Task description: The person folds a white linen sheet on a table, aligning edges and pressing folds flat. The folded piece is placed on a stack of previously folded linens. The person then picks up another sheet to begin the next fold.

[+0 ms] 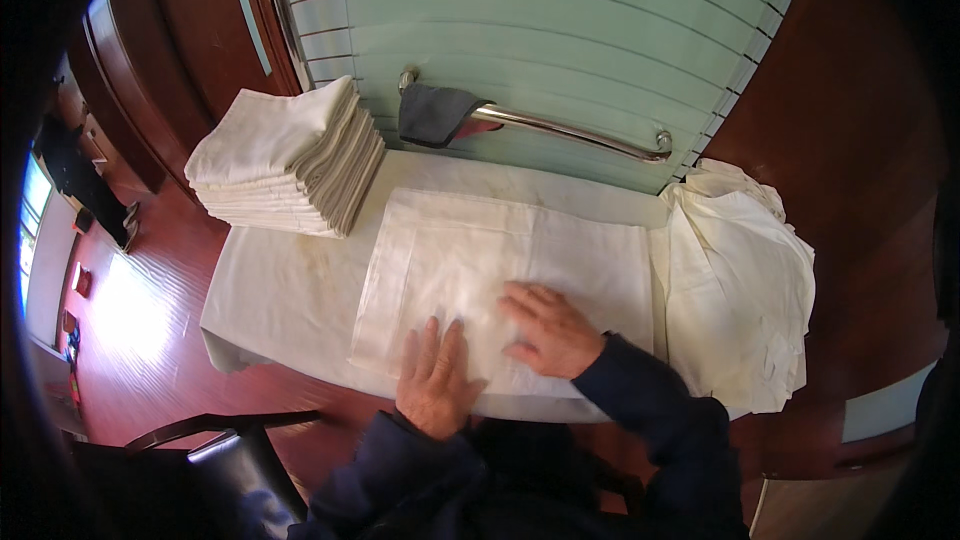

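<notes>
A partly folded white cloth (465,262) lies flat before me on a table covered with a stained white tablecloth (300,300). My left hand (437,382) rests palm down near the cloth's front edge, fingers pointing away from me. To its right, my right hand (551,328) is over the cloth with its fingers apart and pointing left. Neither hand grips anything. At the back left of the table stands a neat stack of folded white cloths (285,165). A loose pile of white cloths (735,292) sits at the right end.
Behind the table, a grey cloth (439,114) hangs on a metal rail (577,132) fixed to a green glass panel (525,30). A black chair (247,472) stands at the lower left. Farther left, a person in dark clothes (86,172) is on the reddish floor.
</notes>
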